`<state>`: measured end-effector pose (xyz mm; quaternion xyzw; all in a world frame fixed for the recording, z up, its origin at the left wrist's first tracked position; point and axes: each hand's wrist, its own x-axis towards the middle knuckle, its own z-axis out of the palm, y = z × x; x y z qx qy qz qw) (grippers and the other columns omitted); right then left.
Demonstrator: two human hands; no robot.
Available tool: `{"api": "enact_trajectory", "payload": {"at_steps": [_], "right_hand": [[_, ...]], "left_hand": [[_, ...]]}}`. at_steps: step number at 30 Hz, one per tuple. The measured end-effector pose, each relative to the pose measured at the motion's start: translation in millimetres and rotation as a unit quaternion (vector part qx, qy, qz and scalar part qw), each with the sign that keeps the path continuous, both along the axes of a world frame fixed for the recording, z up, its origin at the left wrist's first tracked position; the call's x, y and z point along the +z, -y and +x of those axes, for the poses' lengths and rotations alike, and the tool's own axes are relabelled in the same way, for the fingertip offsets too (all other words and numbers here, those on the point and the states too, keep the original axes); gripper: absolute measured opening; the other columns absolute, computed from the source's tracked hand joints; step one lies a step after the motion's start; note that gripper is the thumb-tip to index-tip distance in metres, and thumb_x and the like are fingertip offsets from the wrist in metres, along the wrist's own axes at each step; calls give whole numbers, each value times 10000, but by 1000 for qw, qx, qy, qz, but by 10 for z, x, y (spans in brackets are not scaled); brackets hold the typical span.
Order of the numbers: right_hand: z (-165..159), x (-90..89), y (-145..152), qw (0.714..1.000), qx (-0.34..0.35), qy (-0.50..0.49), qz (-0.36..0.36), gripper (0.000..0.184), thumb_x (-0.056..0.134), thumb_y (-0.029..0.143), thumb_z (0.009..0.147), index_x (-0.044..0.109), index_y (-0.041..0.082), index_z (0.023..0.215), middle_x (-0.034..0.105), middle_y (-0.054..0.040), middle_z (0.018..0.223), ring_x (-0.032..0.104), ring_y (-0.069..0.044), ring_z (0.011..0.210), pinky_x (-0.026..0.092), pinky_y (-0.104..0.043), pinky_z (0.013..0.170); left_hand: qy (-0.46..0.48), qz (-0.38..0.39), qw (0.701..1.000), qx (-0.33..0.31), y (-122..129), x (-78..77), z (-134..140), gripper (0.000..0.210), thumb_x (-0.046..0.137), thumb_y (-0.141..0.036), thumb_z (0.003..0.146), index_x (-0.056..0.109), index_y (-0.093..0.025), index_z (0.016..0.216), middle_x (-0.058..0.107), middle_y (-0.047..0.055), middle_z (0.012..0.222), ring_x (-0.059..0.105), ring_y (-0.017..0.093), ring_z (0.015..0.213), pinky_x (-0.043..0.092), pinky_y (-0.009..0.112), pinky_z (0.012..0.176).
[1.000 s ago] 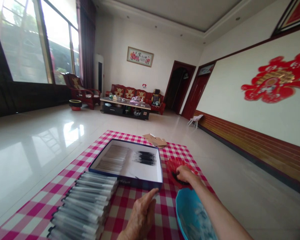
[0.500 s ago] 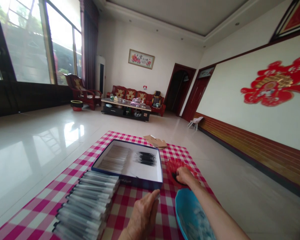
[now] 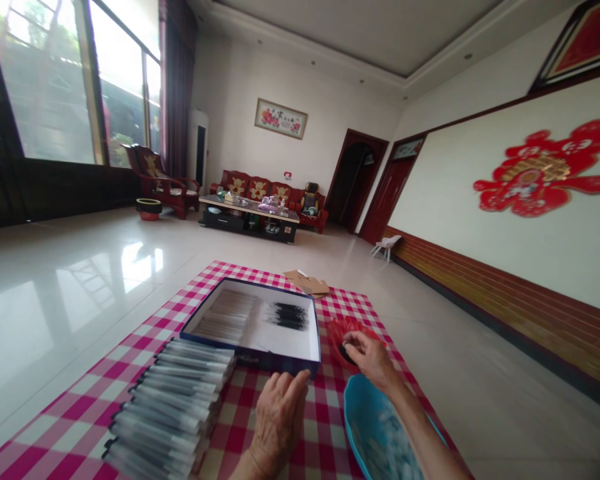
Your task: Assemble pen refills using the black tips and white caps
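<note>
My left hand (image 3: 279,415) is closed above the checked cloth, just in front of the box's near right corner. Its thumb points forward, and anything inside the curled fingers is hidden. Over a red petal-edged dish (image 3: 336,328), the fingertips of my right hand (image 3: 374,360) are pinched together; what they hold is too small to make out. Dark bits lie in that dish. Below my right wrist is a blue bowl (image 3: 351,407) with many small clear-white pieces. A stack of clear pens with dark ends (image 3: 175,400) lies to the left.
A shallow dark-blue box (image 3: 316,333) holds clear tubes on its left and dark-filled thin refills (image 3: 290,316) on its right. Torn brown cardboard (image 3: 307,283) lies behind it. A pink checked cloth (image 3: 330,427) covers the table. A coffee table (image 3: 250,210) stands farther back.
My right hand has lifted slightly from the red dish, and its pinched fingers now show. My left hand has turned a little, knuckles up, and stays near the box corner. The view has shifted slightly.
</note>
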<state>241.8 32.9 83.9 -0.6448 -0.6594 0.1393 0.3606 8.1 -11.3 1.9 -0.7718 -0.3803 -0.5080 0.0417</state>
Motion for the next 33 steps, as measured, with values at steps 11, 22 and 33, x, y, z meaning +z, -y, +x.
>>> {"api": "enact_trajectory", "payload": {"at_steps": [11, 22, 33], "right_hand": [[-960, -327, 588, 896, 18, -443, 6, 316, 748, 395, 689, 684, 184, 914, 722, -53, 867, 655, -187, 761, 518, -307, 723], [-1238, -546, 612, 800, -44, -598, -12, 348, 824, 374, 584, 706, 196, 859, 721, -16, 854, 645, -148, 733, 510, -238, 641], [-1196, -623, 615, 866, -35, -498, 16, 309, 730, 408, 689, 693, 188, 903, 718, -36, 881, 658, -207, 833, 530, -315, 750]], "left_hand": [[21, -21, 999, 21, -83, 13, -3, 282, 347, -173, 960, 582, -185, 1115, 592, 42, 751, 528, 193, 678, 394, 314, 639], [4, -45, 999, 13, -67, -15, 17, 264, 373, -190, 952, 609, -191, 1071, 567, 42, 746, 498, 195, 686, 365, 312, 651], [-65, -74, 995, 16, -28, 115, -52, 271, 410, -197, 929, 637, -230, 1074, 534, 41, 740, 495, 199, 709, 348, 325, 668]]}}
